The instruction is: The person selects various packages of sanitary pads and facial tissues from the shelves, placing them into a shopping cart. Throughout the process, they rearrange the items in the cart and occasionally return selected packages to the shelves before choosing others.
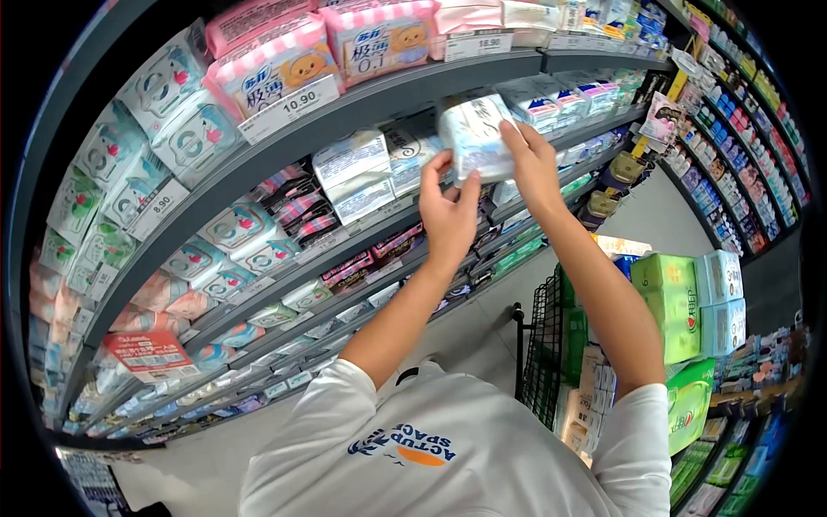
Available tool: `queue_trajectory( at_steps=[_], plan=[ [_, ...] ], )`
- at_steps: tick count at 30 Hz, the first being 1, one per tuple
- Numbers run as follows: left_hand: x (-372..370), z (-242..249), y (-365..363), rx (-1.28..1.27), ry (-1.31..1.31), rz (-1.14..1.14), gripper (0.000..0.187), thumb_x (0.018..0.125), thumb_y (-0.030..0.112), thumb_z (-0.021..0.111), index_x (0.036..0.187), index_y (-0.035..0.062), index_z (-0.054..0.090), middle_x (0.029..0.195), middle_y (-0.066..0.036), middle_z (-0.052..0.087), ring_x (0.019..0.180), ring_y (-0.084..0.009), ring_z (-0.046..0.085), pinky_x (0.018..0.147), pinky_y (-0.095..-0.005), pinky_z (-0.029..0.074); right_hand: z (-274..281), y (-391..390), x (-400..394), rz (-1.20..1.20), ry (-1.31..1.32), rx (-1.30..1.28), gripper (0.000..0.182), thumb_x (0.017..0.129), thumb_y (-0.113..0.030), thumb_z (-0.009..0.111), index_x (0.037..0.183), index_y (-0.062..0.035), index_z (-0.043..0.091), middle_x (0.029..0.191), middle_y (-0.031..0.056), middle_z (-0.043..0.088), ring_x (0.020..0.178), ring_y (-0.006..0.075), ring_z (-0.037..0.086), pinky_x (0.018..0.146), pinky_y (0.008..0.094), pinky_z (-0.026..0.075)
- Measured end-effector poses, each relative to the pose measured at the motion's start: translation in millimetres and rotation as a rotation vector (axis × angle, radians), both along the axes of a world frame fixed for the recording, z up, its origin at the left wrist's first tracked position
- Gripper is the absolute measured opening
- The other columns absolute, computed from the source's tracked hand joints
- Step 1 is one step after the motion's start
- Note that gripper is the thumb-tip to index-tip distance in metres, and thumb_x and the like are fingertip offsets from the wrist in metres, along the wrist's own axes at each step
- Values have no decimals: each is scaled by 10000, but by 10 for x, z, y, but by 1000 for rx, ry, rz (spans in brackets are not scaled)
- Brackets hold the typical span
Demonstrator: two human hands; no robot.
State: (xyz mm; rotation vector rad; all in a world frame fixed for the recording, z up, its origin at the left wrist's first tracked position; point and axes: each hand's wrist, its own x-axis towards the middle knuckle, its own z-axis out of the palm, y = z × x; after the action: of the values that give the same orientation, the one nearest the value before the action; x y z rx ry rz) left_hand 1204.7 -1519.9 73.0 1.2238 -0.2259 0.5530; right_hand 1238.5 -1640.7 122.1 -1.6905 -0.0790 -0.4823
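In front of the shelf I hold up a white and pale-blue pack of sanitary pads (482, 138), slightly tilted. My right hand (532, 164) grips its right side, fingers over the edge. My left hand (449, 211) is at the lower left corner, thumb and fingers curled against the wrapper. Just behind and left of the pack, similar white packs (355, 164) are stacked on the shelf. To its right, more white and blue packs (564, 102) stand in a row.
Above runs a grey shelf edge (370, 86) with price tags and pink packs (379, 39). Lower shelves carry more packs. A black wire cart (544, 345) stands at my right, near green tissue packs (668, 302). A red and white sign (151, 355) juts out at left.
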Motion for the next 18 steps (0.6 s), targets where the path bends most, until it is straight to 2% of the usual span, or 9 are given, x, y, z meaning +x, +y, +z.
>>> queue_trajectory(
  at_steps=[2,4,5,7,10,15,17,18],
  plan=[
    [29,3,185,64,-2,41,485,866,19,642,1302,-41,438,1275,-152,488,1224,-226,475,969,-333,483,-66,214,289,-32,-7,-79,598,907,-476,570,1197,46,615,1042,220,677,953,288,635,860,349,465],
    [83,-68,299,64,-99,37,602,860,2,635,1395,-32,361,1394,-171,412,1310,-247,411,1043,-377,426,53,464,291,-35,-35,-70,595,904,-480,543,1109,71,635,969,267,671,919,353,647,843,389,472],
    [67,-87,345,70,-97,42,602,860,2,635,1395,-32,361,1394,-171,412,1310,-247,411,1043,-377,426,115,544,284,-30,-34,-64,595,904,-480,543,1109,71,635,969,267,671,919,353,647,843,389,472],
    [-62,-99,409,281,-83,172,687,855,-22,619,1455,-19,286,1491,-174,328,1385,-267,330,1104,-421,349,195,653,279,30,90,-136,538,900,-418,545,1010,102,632,816,201,647,794,251,606,747,330,459],
    [-198,-247,453,382,-129,219,727,848,-36,608,1481,0,253,1545,-164,255,1416,-280,287,1128,-439,305,58,769,488,9,21,-160,485,889,-369,523,925,105,620,736,212,629,731,262,606,703,353,465],
    [-267,-274,464,439,-134,262,682,842,-41,601,1459,44,324,1534,-165,270,1403,-290,313,1119,-430,316,23,850,556,-5,-30,-119,467,889,-347,526,903,112,613,722,204,633,709,265,608,694,372,470],
    [-272,-231,472,493,-102,313,625,834,-45,602,1412,45,382,1516,-168,294,1376,-288,351,1097,-423,345,45,871,537,18,-61,-51,484,865,-334,511,923,135,616,843,352,627,877,481,627,803,462,475],
    [-275,-225,466,498,-111,303,625,834,-45,602,1412,45,382,1516,-168,294,1376,-288,351,1097,-423,345,45,863,540,7,-66,-45,484,865,-334,511,923,135,616,843,352,627,877,481,627,803,462,475]
  ],
)
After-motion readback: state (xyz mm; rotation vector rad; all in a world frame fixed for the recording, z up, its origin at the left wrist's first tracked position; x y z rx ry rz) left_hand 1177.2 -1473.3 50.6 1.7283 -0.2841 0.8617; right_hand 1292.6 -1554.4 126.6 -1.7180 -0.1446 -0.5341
